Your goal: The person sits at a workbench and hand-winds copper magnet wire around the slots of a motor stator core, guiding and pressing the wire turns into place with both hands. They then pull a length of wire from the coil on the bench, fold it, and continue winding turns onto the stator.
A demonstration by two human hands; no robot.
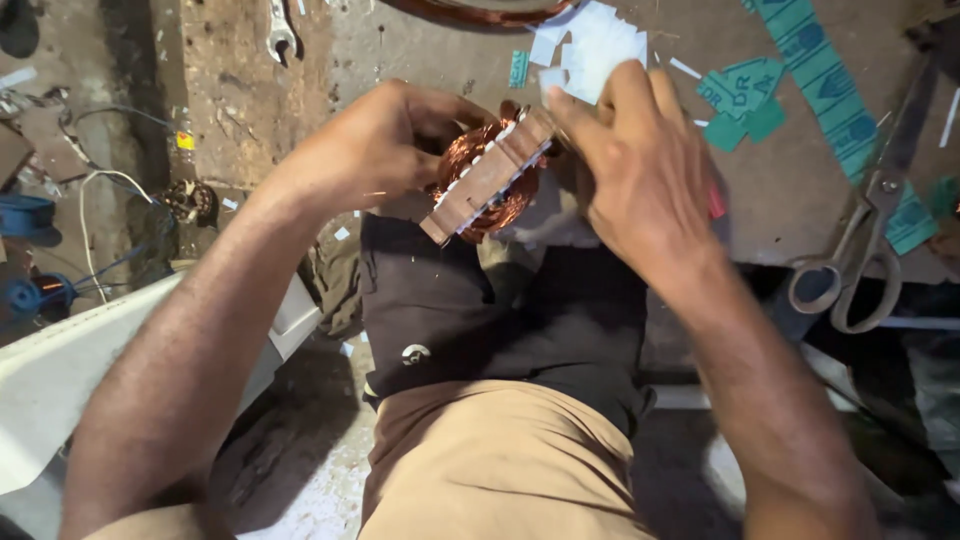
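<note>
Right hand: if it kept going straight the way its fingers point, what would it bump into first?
The right hand points up and left, fingertips already at the copper-wound motor core that the left hand grips. Past that, probably the white paper scraps, though depth is hard to judge.

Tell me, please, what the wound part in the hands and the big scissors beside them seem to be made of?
Wound core: reddish glossy windings look like enamelled copper wire, on a grey stacked-metal block with white slot strips, probably paper. Scissors: dull, brownish-grey metal, apparently worn steel.
</note>
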